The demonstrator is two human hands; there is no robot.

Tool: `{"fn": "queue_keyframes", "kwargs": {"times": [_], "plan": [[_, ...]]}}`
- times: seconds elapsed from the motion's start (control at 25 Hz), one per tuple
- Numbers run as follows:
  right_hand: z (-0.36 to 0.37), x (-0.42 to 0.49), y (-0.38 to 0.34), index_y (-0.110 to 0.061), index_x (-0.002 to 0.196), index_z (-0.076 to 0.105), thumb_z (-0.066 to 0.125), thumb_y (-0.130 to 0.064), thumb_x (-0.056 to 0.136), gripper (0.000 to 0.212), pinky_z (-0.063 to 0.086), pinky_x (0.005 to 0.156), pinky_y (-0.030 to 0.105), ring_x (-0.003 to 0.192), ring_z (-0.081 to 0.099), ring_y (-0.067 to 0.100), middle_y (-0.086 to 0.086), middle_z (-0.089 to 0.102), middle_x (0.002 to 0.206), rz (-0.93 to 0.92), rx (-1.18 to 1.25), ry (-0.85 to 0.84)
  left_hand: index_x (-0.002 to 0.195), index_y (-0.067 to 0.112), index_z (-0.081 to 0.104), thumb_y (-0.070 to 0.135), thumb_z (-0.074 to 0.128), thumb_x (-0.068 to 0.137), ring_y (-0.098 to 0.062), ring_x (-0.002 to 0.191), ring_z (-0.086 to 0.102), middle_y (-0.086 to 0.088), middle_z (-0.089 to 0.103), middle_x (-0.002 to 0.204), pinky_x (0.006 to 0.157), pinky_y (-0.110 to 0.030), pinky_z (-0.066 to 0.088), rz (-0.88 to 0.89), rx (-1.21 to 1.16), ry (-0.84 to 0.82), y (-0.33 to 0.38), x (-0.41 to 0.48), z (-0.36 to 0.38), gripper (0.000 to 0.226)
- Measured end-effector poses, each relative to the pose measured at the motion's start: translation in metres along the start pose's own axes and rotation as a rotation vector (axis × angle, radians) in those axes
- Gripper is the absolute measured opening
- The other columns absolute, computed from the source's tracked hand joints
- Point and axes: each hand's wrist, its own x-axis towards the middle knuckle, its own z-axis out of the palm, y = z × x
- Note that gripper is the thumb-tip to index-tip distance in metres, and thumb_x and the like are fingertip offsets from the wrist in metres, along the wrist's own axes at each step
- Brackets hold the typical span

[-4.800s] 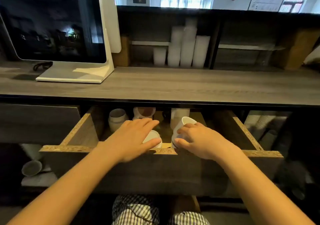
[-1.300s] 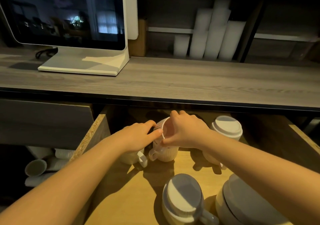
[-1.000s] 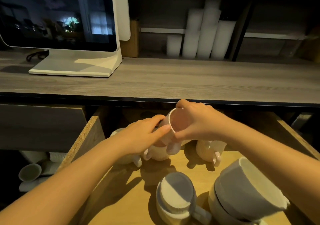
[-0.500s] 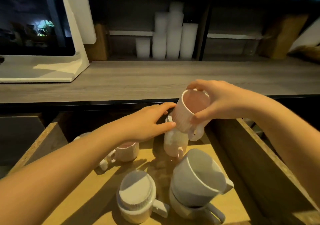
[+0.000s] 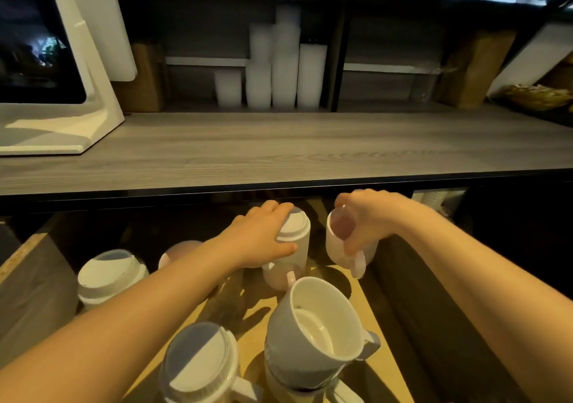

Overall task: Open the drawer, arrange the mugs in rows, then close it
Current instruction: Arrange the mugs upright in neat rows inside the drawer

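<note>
The wooden drawer (image 5: 400, 306) stands pulled out below the counter, with several white mugs inside. My right hand (image 5: 370, 216) grips a pale pink-lined mug (image 5: 339, 243) by its rim, tilted, at the drawer's back right corner. My left hand (image 5: 262, 239) rests on an upside-down mug stack (image 5: 293, 241) just left of it, fingers wrapped over the top. An inverted mug (image 5: 108, 274) sits at the left, another (image 5: 198, 364) at the front. A tilted mug (image 5: 313, 325) leans on a lower mug at front right. A pinkish mug (image 5: 178, 250) shows behind my left forearm.
A grey wooden counter (image 5: 279, 151) overhangs the drawer's back. A white-framed monitor (image 5: 52, 61) stands on it at left. Stacked white cups (image 5: 279, 64) sit in the shelf behind. A brown paper bag (image 5: 474, 67) stands at right.
My right hand has carried the pink-lined mug down and to the right, into the drawer's back right corner. My left hand has settled on the inverted stack beside it.
</note>
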Motion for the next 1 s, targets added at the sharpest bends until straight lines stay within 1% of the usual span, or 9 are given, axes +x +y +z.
{"fn": "queue_keyframes", "kwargs": {"times": [0.2, 0.32, 0.48, 0.68, 0.8, 0.92, 1.0], "plan": [[0.039, 0.041, -0.001, -0.024, 0.138, 0.039, 0.090, -0.030, 0.050, 0.103, 0.055, 0.086, 0.037, 0.116, 0.054, 0.030, 0.005, 0.053, 0.127, 0.029, -0.071, -0.181, 0.146, 0.026, 0.020, 0.041, 0.057, 0.088, -0.020, 0.134, 0.032, 0.001, 0.026, 0.151, 0.106, -0.038, 0.041, 0.035, 0.039, 0.098, -0.010, -0.001, 0.019, 0.071], [0.055, 0.051, 0.005, -0.023, 0.140, 0.039, 0.090, -0.027, 0.052, 0.102, 0.055, 0.086, 0.035, 0.116, 0.055, 0.029, 0.005, 0.055, 0.128, 0.017, -0.052, -0.190, 0.147, 0.028, 0.018, 0.042, 0.055, 0.089, -0.018, 0.136, 0.030, 0.003, 0.022, 0.153, 0.106, -0.036, 0.041, 0.051, 0.026, 0.124, -0.015, -0.002, 0.023, 0.070], [0.059, 0.051, 0.014, -0.021, 0.146, 0.028, 0.087, -0.026, 0.060, 0.104, 0.052, 0.093, 0.036, 0.125, 0.049, 0.030, 0.006, 0.048, 0.138, 0.002, -0.028, -0.176, 0.146, 0.029, 0.020, 0.042, 0.055, 0.089, -0.017, 0.137, 0.028, 0.004, 0.022, 0.153, 0.106, -0.036, 0.040, 0.045, -0.023, 0.149, -0.017, -0.002, 0.026, 0.068], [0.058, 0.049, 0.016, -0.020, 0.148, 0.020, 0.087, -0.026, 0.060, 0.111, 0.048, 0.099, 0.039, 0.131, 0.043, 0.033, 0.007, 0.041, 0.144, 0.021, -0.042, -0.224, 0.146, 0.024, 0.015, 0.041, 0.060, 0.087, -0.020, 0.133, 0.036, -0.002, 0.032, 0.147, 0.105, -0.041, 0.042, -0.086, -0.230, 0.171, -0.014, -0.003, 0.033, 0.076], [0.059, 0.049, 0.017, -0.021, 0.149, 0.017, 0.088, -0.027, 0.060, 0.114, 0.047, 0.100, 0.040, 0.133, 0.040, 0.033, 0.007, 0.038, 0.146, 0.011, -0.056, -0.232, 0.142, 0.021, 0.024, 0.043, 0.065, 0.082, -0.020, 0.126, 0.044, -0.004, 0.040, 0.141, 0.099, -0.041, 0.049, -0.161, -0.333, 0.175, -0.015, 0.003, 0.036, 0.076], [0.059, 0.049, 0.017, -0.022, 0.149, 0.018, 0.087, -0.023, 0.059, 0.113, 0.048, 0.100, 0.040, 0.132, 0.041, 0.034, 0.007, 0.040, 0.145, 0.032, -0.013, -0.244, 0.138, 0.019, 0.029, 0.047, 0.071, 0.076, -0.020, 0.121, 0.048, -0.005, 0.044, 0.135, 0.094, -0.039, 0.052, -0.240, -0.350, 0.141, -0.011, 0.011, 0.033, 0.080], [0.058, 0.049, 0.017, -0.023, 0.149, 0.019, 0.085, -0.022, 0.062, 0.110, 0.048, 0.099, 0.040, 0.132, 0.042, 0.034, 0.007, 0.040, 0.145, 0.028, 0.024, -0.207, 0.139, 0.018, 0.029, 0.050, 0.073, 0.072, -0.022, 0.121, 0.049, -0.005, 0.045, 0.134, 0.093, -0.038, 0.053, -0.286, -0.310, 0.129, -0.008, 0.015, 0.032, 0.087]]}}
